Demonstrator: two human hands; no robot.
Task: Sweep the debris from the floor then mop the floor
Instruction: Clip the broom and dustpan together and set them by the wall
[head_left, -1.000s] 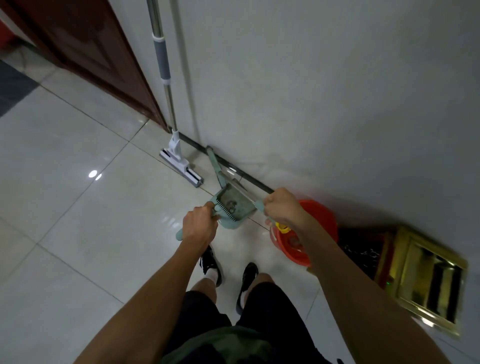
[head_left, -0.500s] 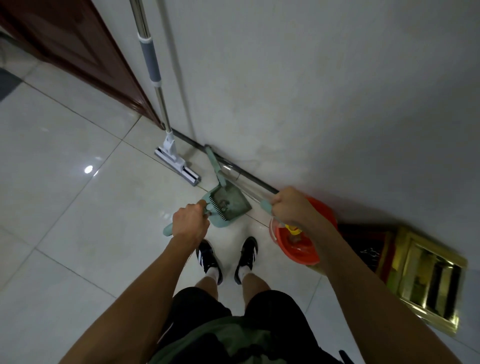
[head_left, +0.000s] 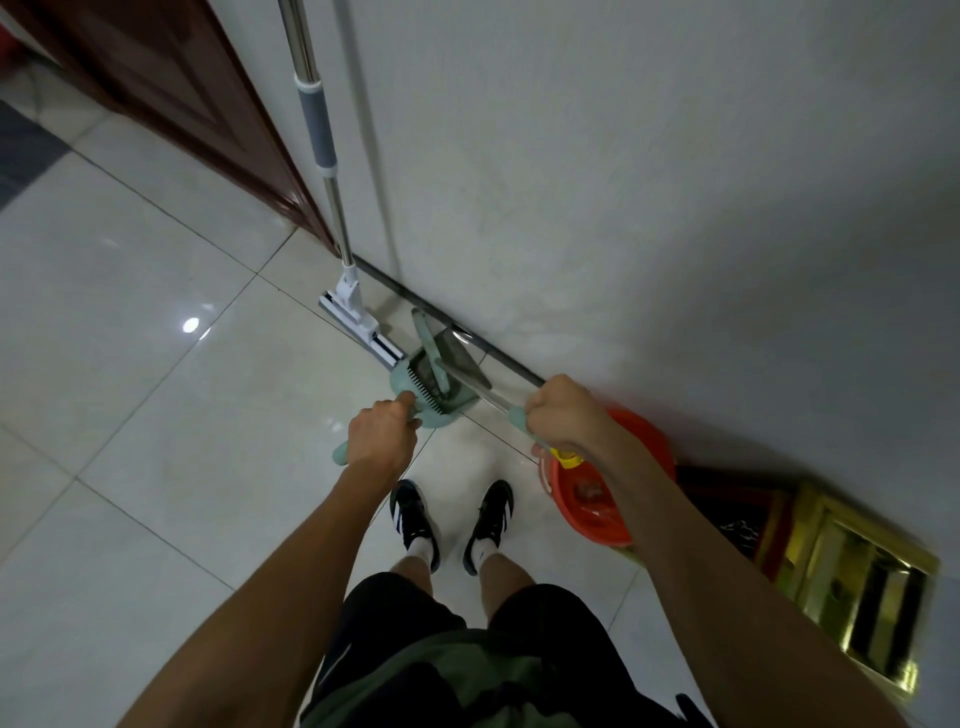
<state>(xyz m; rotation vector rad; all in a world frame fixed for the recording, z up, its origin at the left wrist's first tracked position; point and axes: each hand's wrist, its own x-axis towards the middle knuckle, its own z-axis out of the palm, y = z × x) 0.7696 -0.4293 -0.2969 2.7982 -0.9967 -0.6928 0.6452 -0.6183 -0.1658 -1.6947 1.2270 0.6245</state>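
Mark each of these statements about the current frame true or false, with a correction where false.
1. The left hand grips the teal dustpan handle. True.
2. The mop lies flat on the floor. False: it stands leaning against the wall, its head on the tiles.
3. The right hand grips a teal-ended metal handle. True.
4. The red bucket sits to the person's left. False: it sits to the right, under the right forearm, near the wall.
5. The person is barefoot. False: black shoes with white stripes are on both feet.
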